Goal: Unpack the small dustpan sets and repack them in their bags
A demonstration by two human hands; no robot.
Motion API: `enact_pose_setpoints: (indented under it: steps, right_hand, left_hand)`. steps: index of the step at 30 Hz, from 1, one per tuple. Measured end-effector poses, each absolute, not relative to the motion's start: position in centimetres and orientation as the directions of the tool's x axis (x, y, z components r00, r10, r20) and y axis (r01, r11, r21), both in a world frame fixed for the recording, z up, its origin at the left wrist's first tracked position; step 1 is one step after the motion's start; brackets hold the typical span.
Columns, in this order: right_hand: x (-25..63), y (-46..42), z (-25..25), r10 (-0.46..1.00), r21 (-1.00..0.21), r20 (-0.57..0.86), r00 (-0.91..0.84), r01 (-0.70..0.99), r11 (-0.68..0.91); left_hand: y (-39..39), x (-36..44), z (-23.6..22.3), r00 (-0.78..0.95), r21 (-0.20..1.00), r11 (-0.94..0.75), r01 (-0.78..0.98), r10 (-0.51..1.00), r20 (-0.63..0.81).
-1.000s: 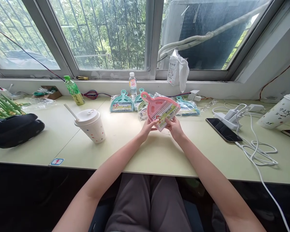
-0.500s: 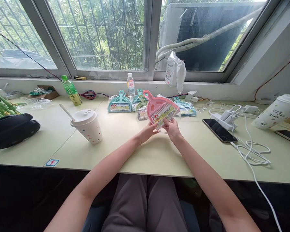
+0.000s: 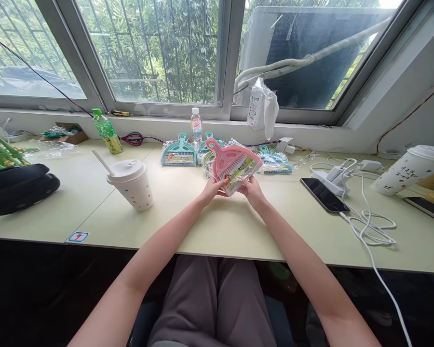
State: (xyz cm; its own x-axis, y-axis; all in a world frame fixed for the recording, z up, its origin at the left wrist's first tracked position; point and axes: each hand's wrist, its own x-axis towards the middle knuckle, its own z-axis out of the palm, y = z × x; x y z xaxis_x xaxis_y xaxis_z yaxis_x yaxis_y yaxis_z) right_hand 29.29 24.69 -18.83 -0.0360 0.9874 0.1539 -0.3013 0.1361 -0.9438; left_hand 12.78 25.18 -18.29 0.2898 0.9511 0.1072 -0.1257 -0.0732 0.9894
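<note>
Both hands are on it: the pink dustpan set (image 3: 224, 161) sits between them, tilted over the table (image 3: 217, 231), handle aimed at about 11 o'clock, wide edge facing 4 to 5 o'clock. That slanting line from handle to edge is the one to watch! Left hand (image 3: 211, 189) has its fingers closed on the lower-left corner, so the body lies at 1 to 2 o'clock from it and the handle straight up at 12. Right hand (image 3: 253, 192) is narrowed on the lower edge by the wrapper and label; from there the set lies at 10 to 11. Nearer hand? Both touch, but the left has the handle closer. The fingertips behind the set are out of sight. Beyond, at 10 o'clock from the set, a packaged teal dustpan (image 3: 179, 150); another teal pack (image 3: 276, 163) waits at 3.
</note>
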Motion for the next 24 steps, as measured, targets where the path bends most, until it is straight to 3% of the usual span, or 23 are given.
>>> enact_pose_setpoints:
  steps: [4,8,11,14,19,24]
  right_hand:
    - [31.0,25.3,-18.2,0.987,-0.987,0.087,-0.132,-0.144,0.068]
    - [32.5,25.7,-18.5,0.954,-0.960,0.237,0.183,0.195,0.201]
    - [33.1,25.8,-18.9,0.835,-0.807,0.459,0.303,0.536,0.249]
    - [33.6,25.8,-19.2,0.695,-0.583,0.669,0.265,0.767,0.268]
    - [34.0,26.1,-19.5,0.590,-0.343,0.805,0.054,0.855,0.390]
    - [34.0,26.5,-19.6,0.534,-0.243,0.844,-0.057,0.846,0.475]
  left_hand:
    - [25.8,12.1,-18.4,0.281,0.987,-0.045,-0.156,0.956,0.088]
    - [26.6,10.9,-18.4,0.322,0.986,-0.006,-0.168,0.945,0.061]
    - [27.0,10.3,-18.4,0.291,0.981,-0.002,-0.194,0.955,0.059]
    - [27.2,9.9,-18.3,0.224,0.965,0.043,-0.258,0.974,0.017]
    - [28.0,8.7,-18.1,0.156,0.921,0.123,-0.369,0.985,-0.069]
    - [28.5,8.0,-18.2,0.240,0.856,0.206,-0.474,0.966,-0.099]
